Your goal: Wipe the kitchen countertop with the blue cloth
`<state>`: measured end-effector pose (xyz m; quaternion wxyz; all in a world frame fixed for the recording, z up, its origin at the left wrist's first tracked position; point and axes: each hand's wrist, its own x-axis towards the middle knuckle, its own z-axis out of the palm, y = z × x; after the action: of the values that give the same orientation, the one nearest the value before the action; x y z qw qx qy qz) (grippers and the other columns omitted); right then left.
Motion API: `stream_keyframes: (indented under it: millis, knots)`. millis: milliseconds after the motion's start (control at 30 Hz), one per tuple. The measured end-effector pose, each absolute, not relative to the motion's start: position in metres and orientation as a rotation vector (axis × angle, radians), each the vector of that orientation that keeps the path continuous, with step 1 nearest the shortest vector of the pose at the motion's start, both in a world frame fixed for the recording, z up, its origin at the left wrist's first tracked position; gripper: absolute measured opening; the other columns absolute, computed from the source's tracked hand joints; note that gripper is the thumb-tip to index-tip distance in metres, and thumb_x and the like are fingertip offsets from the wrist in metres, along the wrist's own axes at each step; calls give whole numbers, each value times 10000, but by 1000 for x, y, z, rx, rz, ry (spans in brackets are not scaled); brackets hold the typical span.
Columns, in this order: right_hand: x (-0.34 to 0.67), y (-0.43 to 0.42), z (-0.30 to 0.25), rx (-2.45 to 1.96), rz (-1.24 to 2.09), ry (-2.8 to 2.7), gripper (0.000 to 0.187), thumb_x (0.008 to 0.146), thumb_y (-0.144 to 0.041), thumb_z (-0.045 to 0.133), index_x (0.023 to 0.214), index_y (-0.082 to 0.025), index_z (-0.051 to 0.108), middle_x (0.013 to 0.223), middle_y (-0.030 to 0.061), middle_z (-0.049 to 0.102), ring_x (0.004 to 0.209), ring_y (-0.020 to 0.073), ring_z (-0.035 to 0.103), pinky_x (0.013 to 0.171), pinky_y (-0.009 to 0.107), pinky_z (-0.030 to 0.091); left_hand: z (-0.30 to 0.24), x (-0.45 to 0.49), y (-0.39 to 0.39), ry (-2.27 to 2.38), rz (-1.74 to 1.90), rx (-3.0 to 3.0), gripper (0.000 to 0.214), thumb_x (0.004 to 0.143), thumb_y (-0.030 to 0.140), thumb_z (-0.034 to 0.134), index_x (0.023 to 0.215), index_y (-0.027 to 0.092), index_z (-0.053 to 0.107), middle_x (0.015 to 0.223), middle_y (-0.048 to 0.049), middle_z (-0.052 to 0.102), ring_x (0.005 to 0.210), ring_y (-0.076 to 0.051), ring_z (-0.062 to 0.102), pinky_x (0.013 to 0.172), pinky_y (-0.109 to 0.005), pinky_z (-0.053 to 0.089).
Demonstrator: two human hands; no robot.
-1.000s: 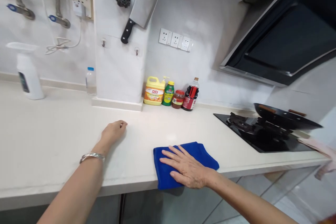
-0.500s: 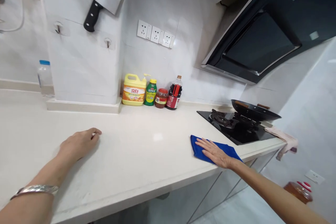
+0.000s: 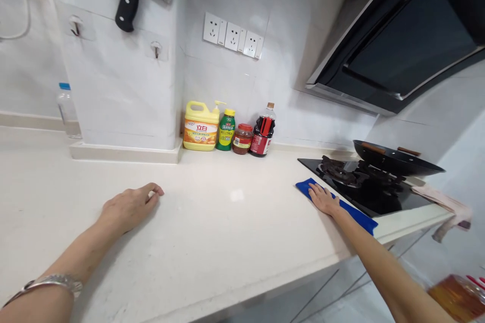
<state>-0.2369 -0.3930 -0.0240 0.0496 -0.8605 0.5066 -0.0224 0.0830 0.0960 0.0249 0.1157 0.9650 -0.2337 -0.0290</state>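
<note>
A folded blue cloth (image 3: 356,216) lies on the white countertop (image 3: 212,242) along the near left edge of the stove. My right hand (image 3: 325,200) presses down on this cloth, gripping it under bent fingers. Farther left, my left hand (image 3: 131,207) rests on the counter with its fingers curled in; I see nothing held in it. A silver bracelet (image 3: 60,282) circles the left wrist.
A black gas stove (image 3: 382,199) carries a wok (image 3: 397,159) beneath the range hood (image 3: 409,45). By the wall stand a yellow detergent jug (image 3: 200,128), a green bottle (image 3: 226,131), a red-lidded jar (image 3: 242,140) and a dark sauce bottle (image 3: 262,133). A cleaver (image 3: 129,2) hangs at left.
My right hand has pushed the blue cloth away from the counter's front edge, up against the stove's edge. My left hand still rests on the counter. The view has shifted slightly.
</note>
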Motion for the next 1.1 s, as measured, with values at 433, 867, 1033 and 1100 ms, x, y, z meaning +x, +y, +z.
stream_keyframes:
  millis: [433, 867, 1033, 1100]
  knots:
    - [-66, -302, -6, -2671, -5, 1378, 660, 1008, -464, 104, 1623, -235, 181, 1727, 74, 103, 1561, 399, 107, 1184, 750, 117, 25, 75, 93, -801, -39, 2861, 460, 957, 326, 239, 1225, 273, 610, 985, -122, 694, 1004, -317, 664, 901, -430, 494]
    - [17, -121, 6, -2947, 41, 330, 655, 1016, -550, 150, 1621, -300, 178, 1726, -24, 103, 1583, 337, 49, 1252, 670, 40, 23, 76, 94, -695, 59, 2769, 485, 994, 306, 236, 1356, 232, 551, 1202, -153, 676, 1141, -319, 645, 984, -459, 488]
    - [-16, -103, 11, -2950, 49, -107, 610, 1033, -546, 188, 1609, -347, 205, 1719, -57, 132, 1589, 273, 55, 1277, 606, 27, 26, 78, 97, -635, 107, 2721, 484, 1001, 324, 236, 1349, 233, 561, 1200, -148, 683, 1141, -322, 648, 981, -465, 497]
    - [-34, -100, 12, -2947, 56, -253, 594, 1039, -537, 205, 1605, -358, 219, 1715, -61, 151, 1589, 258, 68, 1283, 588, 28, 26, 78, 99, -635, 112, 2709, 478, 1000, 323, 246, 1339, 234, 570, 1190, -141, 689, 1141, -317, 649, 979, -456, 501]
